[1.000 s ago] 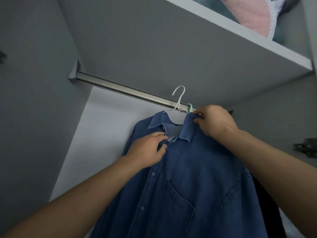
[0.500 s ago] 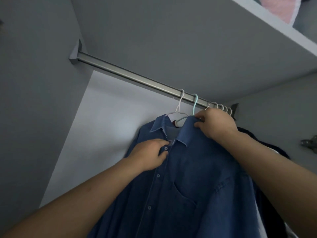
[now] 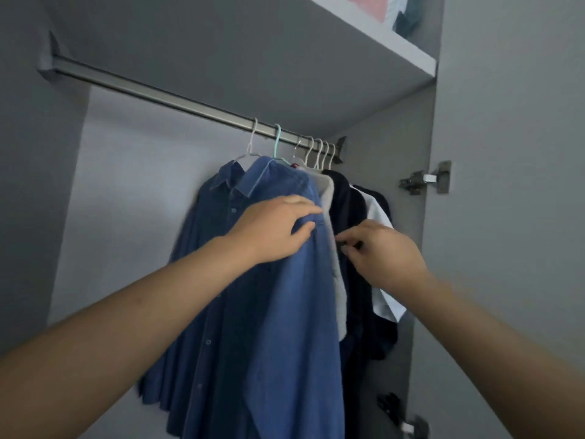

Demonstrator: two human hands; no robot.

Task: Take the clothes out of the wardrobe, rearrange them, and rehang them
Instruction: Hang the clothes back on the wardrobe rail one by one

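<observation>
The left hand (image 3: 278,229) lay with fingers nearly straight across the front of the lighter denim shirt (image 3: 285,280), its grip spread flat and pressing the cloth rather than closing round it; the right hand (image 3: 380,255) was curled, thumb and forefinger pinched together at the edge of the dark garment (image 3: 351,217) just beside the grey one (image 3: 332,217), though whether cloth was really caught in that pinch could not be told, the fingertips being blurred.

A second earlier both hands had been up at the collar of the darker denim shirt (image 3: 215,223), the right one at its shoulder near the hook and the left at the top button; half a second earlier its white hanger (image 3: 251,144) was on the rail (image 3: 177,101); by this moment both hands had let go of it and come lower and to the right, onto the neighbouring clothes.

That suggested the rehanging of this shirt was done, and the person was parting the row to choose or straighten the next piece.

The darker shirt hung leftmost on the rail; the lighter one hung next on a pale green hanger (image 3: 278,142); then came the grey, dark and white garment (image 3: 380,217), packed close against the wardrobe's right wall; above, the shelf (image 3: 395,45) carried folded things.
</observation>
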